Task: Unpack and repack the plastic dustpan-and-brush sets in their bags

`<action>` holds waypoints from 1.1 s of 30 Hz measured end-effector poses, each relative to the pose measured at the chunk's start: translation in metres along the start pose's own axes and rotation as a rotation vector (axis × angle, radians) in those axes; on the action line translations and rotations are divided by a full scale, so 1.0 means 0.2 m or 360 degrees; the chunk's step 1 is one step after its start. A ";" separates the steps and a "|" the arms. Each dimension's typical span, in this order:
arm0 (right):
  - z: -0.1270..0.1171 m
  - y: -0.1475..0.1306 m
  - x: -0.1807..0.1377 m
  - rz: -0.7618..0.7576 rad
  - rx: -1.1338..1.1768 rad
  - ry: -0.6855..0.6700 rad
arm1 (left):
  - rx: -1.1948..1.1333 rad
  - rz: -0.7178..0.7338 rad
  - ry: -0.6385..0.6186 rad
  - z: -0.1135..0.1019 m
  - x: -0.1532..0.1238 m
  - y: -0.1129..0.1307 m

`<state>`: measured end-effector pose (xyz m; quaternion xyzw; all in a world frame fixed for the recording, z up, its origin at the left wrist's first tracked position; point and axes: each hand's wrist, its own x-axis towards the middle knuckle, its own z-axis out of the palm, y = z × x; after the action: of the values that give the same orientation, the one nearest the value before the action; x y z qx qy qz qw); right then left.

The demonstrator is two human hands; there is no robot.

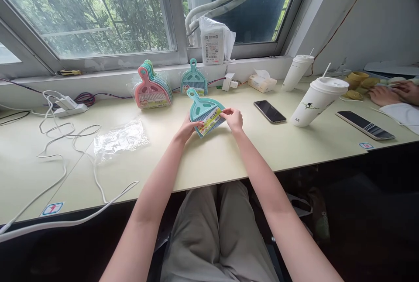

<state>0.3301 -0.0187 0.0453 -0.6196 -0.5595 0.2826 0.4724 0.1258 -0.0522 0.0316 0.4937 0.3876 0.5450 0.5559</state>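
– what's being worn?
– trousers, greyish olive, plain, loosely cut and softly creased.
– and the arms?
– bare as far as they show; the left hand and right hand are bare too.

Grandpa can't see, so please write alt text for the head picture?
A person's left grip and right grip hold a teal dustpan and brush above a desk. More dustpans stand behind; two cups and two phones are to the right.

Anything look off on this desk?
Clutter only. Loose white cables sprawl across the left of the desk, one looping past its front edge: a possible snag. A crumpled clear wrapper lies to their right. The dustpan set in the left hand and right hand looks intact; no spill visible.
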 end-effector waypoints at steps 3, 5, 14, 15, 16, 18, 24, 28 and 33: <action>-0.01 -0.01 -0.01 0.0009 -0.0050 -0.0014 | -0.0018 0.0015 0.0016 0.00 0.00 0.01; -0.01 -0.02 -0.01 -0.0003 -0.0126 0.0015 | -0.0025 0.0020 0.0003 0.00 0.00 0.01; -0.05 -0.06 -0.02 -0.0062 -0.0173 0.0265 | -0.0039 0.0065 -0.0029 -0.03 0.00 0.01; -0.06 -0.07 -0.02 -0.0034 -0.0132 0.0268 | -0.0042 0.0066 -0.0025 -0.03 0.00 0.02; -0.06 -0.07 -0.02 -0.0009 -0.0091 0.0270 | -0.0046 0.0066 -0.0024 -0.03 0.00 0.02; -0.07 -0.07 -0.01 0.0009 -0.0027 0.0295 | -0.0059 0.0062 -0.0028 -0.02 -0.01 0.04; -0.07 -0.07 -0.01 0.0051 0.0075 0.0370 | -0.0034 0.0078 -0.0029 0.01 -0.03 0.06; -0.02 -0.05 0.00 -0.0033 0.0312 0.0299 | 0.0020 0.0038 -0.0013 0.01 -0.03 0.08; 0.07 0.01 0.03 0.0009 0.0873 -0.0124 | -0.0028 0.0074 -0.0108 0.01 -0.03 0.10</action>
<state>0.3203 -0.0085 0.0395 -0.4588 -0.4782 0.4484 0.5998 0.1225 -0.0609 0.0512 0.5159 0.3521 0.5440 0.5603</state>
